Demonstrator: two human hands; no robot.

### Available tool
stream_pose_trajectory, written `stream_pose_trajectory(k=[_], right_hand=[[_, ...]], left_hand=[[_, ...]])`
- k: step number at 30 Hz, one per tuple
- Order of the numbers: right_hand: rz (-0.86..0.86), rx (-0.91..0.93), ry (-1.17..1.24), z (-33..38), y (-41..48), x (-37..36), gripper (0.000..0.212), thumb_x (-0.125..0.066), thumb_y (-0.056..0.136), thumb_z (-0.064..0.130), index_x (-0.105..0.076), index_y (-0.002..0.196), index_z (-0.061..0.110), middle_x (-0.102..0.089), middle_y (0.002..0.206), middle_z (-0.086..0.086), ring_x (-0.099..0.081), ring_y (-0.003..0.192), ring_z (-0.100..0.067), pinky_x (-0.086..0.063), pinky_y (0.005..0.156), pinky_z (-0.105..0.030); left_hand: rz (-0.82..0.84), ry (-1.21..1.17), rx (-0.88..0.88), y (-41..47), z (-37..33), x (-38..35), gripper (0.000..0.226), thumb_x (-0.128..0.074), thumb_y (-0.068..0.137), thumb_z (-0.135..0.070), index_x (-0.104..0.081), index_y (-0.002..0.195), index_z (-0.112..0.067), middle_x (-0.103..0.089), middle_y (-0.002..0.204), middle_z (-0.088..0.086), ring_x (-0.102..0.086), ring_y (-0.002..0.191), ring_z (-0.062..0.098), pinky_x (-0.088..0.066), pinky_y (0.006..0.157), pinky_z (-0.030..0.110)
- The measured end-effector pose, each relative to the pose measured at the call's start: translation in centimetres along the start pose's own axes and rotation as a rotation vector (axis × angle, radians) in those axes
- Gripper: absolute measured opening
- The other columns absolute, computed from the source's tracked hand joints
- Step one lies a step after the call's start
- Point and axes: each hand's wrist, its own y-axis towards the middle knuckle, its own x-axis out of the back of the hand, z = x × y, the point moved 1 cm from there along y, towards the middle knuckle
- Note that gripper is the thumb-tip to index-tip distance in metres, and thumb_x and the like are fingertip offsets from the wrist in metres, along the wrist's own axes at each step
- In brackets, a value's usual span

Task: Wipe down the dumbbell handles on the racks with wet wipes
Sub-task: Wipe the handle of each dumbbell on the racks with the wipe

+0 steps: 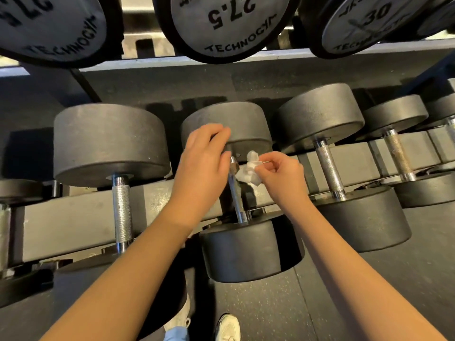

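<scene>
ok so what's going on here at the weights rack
A person is wiping dumbbells on the lower rack. Their right hand pinches a crumpled white wet wipe up against the middle dumbbell's handle, near its far end. Their left hand rests on that dumbbell's far head, just beside the top of the handle. The handle to its left and the handle to its right have no hand on them.

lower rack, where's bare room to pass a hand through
Free: rail left of the left neighbour handle; also between the right neighbour handle and brassy handle. Crowded: wiped handle, with left hand, right hand, wipe.
</scene>
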Motion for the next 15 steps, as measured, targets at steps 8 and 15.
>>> stream_pose_trajectory(k=[8, 15], right_hand=[[0.255, 0.070, -0.286, -1.3, 0.2, -2.0, 0.013, -0.067, 0.085, 0.013, -0.072, 0.096, 0.012, -0.064, 0.077, 0.001, -0.053, 0.064, -0.001, -0.036, 0.058, -0.008], [0.091, 0.099, -0.116, -0.1, 2.0, -3.7, 0.014, -0.067, 0.084, 0.012, -0.066, 0.069, 0.012, -0.057, 0.067, -0.002, -0.052, 0.065, -0.014, -0.036, 0.062, -0.019]], left_hand=[[0.085, 0.076, 0.019, 0.6, 2.5, -0.3, 0.044, -0.050, 0.097, -0.014, -0.046, 0.140, -0.014, -0.040, 0.147, 0.001, -0.030, 0.136, 0.017, -0.018, 0.106, 0.019], [0.088, 0.055, 0.041, 0.9, 2.4, 0.1, 0.041, -0.048, 0.097, -0.014, -0.049, 0.138, -0.017, -0.042, 0.145, -0.001, -0.030, 0.135, 0.014, -0.022, 0.102, 0.017]])
